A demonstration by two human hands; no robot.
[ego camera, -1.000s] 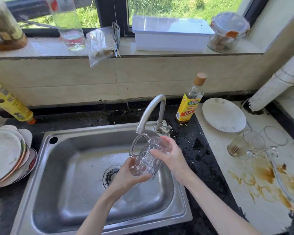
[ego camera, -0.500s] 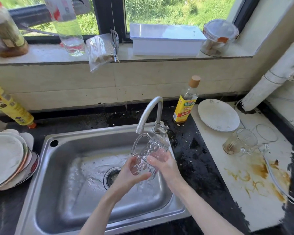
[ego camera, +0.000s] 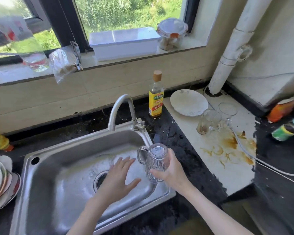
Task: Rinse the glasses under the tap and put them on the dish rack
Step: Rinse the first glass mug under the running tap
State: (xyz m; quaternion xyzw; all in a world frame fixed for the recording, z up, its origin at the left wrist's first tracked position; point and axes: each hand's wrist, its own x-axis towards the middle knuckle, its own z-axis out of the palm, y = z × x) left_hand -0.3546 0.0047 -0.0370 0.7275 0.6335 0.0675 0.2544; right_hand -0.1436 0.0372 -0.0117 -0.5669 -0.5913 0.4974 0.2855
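Note:
My right hand (ego camera: 172, 172) grips a clear dimpled glass mug (ego camera: 155, 161) upside down, its base up and handle to the left, over the right side of the steel sink (ego camera: 46, 167). My left hand (ego camera: 120, 177) hovers over the sink near the drain with fingers spread, holding nothing. The curved tap (ego camera: 120, 109) stands behind the sink; no water stream shows. On the white counter to the right lie a dirty glass mug (ego camera: 208, 122) with brown residue and another clear glass (ego camera: 227, 110) behind it.
A white plate (ego camera: 188, 102) and a yellow-labelled bottle (ego camera: 156, 99) stand beyond the sink. Stacked plates (ego camera: 0, 182) sit at the left edge. Brown spill stains (ego camera: 231, 146) mark the white counter, crossed by a thin cable (ego camera: 261, 162). A white pipe (ego camera: 227, 53) rises at the right.
The mug left the tap and moved right, turned upside down in my right hand alone. My left hand let go and spread over the sink. The view swung right.

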